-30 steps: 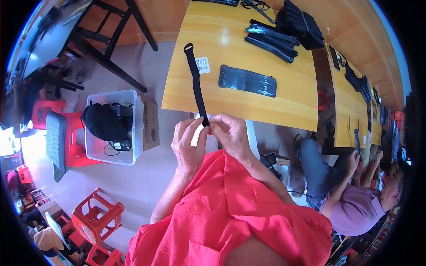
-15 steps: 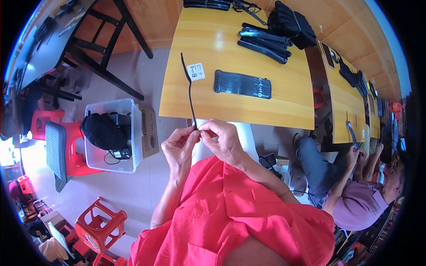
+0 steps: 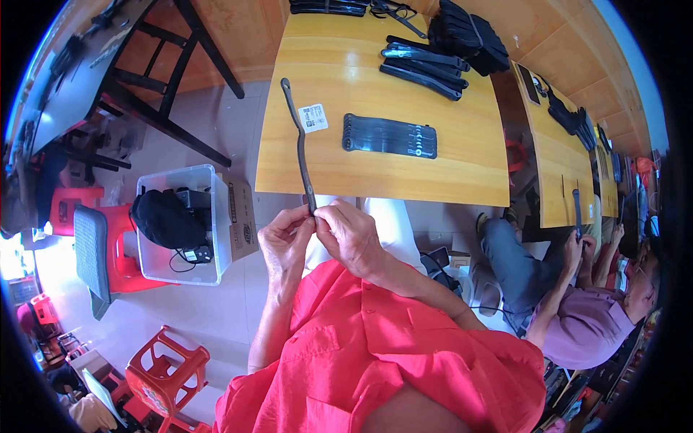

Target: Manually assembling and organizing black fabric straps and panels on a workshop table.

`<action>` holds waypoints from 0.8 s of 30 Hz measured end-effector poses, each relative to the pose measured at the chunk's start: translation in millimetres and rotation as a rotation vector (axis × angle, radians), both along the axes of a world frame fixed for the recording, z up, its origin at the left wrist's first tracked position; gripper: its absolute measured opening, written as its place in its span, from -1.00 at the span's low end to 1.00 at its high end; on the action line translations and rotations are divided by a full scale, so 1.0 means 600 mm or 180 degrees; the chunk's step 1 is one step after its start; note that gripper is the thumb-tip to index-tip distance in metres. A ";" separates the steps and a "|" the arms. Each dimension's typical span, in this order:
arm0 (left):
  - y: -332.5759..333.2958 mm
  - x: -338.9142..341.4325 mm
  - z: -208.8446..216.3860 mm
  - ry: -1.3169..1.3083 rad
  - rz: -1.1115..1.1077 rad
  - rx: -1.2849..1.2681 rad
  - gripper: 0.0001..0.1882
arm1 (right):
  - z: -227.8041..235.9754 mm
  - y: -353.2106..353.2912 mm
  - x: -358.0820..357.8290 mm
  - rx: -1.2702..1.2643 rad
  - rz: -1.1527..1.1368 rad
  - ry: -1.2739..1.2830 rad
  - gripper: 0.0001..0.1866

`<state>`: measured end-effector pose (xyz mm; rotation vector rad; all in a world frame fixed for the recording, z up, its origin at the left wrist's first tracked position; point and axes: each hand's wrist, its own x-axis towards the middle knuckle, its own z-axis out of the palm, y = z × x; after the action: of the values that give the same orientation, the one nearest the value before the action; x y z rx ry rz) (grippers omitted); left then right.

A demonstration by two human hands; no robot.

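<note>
A long, thin black strap (image 3: 302,155) with a hole in its far end stretches from my fingers up over the near left part of the yellow table (image 3: 447,177). My left hand (image 3: 283,244) pinches the strap's near end. My right hand (image 3: 352,237) grips that same end right beside it, and the fingers hide the tip. Against the strap's right side on the table lies a white printed label (image 3: 313,117). Farther right, a flat row of black straps (image 3: 390,136) lies side by side.
Bundled black straps (image 3: 424,68) and a larger black bundle (image 3: 471,37) lie toward the table's far right. On the floor to the left are a clear plastic bin (image 3: 215,252) and a red stool (image 3: 167,372). A co-worker (image 3: 585,328) sits at the right, handling another strap.
The strap has turned about its length, so its flat face and end hole now show. Both hands still pinch its near end, and the view has shifted slightly.
</note>
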<state>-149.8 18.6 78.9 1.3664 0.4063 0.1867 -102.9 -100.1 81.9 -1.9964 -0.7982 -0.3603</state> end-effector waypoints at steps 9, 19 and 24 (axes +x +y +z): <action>-0.006 0.001 -0.009 -0.0068 -0.0056 0.0433 -0.83 | -0.006 -0.007 -0.006 -0.0235 -0.0026 0.0060 -0.88; -0.019 0.004 0.014 0.0030 0.0072 0.0740 -0.86 | -0.009 -0.003 -0.006 0.0116 -0.0091 -0.0047 -0.81; -0.017 0.000 -0.006 0.0022 0.0242 0.0395 -0.89 | 0.000 -0.002 -0.008 -0.0011 -0.0162 -0.0091 -0.81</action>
<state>-149.9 8.5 75.6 1.4748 0.4591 0.2739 -107.4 -101.3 82.1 -2.0218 -0.7674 -0.4181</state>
